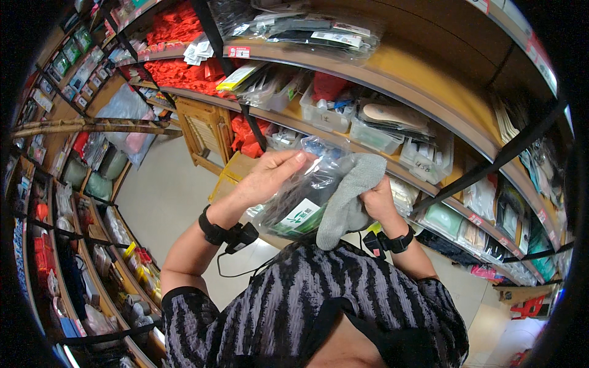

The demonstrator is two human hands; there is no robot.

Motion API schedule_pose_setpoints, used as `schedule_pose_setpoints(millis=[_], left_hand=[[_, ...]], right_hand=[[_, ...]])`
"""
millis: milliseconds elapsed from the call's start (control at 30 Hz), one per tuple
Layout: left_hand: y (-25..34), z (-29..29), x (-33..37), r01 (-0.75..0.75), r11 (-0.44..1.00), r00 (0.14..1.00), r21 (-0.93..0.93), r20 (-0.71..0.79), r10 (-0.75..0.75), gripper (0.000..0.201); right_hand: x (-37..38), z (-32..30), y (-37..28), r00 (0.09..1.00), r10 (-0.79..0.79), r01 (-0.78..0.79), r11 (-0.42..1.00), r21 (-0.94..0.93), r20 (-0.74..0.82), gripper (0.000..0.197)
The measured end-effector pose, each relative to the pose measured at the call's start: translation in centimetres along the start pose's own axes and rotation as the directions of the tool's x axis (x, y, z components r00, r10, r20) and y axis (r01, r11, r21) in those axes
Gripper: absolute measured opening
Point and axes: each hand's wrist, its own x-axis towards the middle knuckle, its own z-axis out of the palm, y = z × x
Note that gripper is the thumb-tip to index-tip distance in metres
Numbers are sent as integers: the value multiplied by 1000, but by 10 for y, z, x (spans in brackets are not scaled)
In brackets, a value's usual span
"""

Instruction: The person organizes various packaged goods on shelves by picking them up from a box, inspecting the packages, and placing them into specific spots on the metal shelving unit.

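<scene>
Between my hands is a clear plastic bag (287,197) with a dark item and a white-and-green label inside. My left hand (277,173) pinches the bag's upper edge between thumb and fingers. A grey cloth (351,195) hangs from my right hand (378,199), whose fingers are closed around it. The cloth overlaps the right side of the bag and drapes down toward my chest. Part of my right fingers is hidden behind the cloth.
Ahead stands a shelf (423,80) with clear plastic bins (327,116), packaged insoles (392,115) and red fabric bundles (178,24). More stocked shelves curve along the left. A wooden folding piece (205,132) and a yellow carton (232,175) stand on the tiled floor (150,184).
</scene>
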Motion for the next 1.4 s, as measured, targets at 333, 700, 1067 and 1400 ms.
schedule_pose_setpoints(millis=[333,700,1067,1400], left_hand=[[15,-2,15,-172,938,981,302,-37,192,22],[33,5,21,-373,573,904,729,148,401,33],[-40,-66,-43,-54,999,997,-5,-49,54,95],[-115,-11,-37,-44,988,984,-150,-175,18,92]], right_hand=[[-2,-5,1,998,-49,47,995,-88,-26,16],[0,1,2,990,-120,103,971,-214,-68,15],[7,-17,-2,946,-15,8,1000,-21,-324,12],[51,-6,28,883,166,-104,981,162,-440,21]])
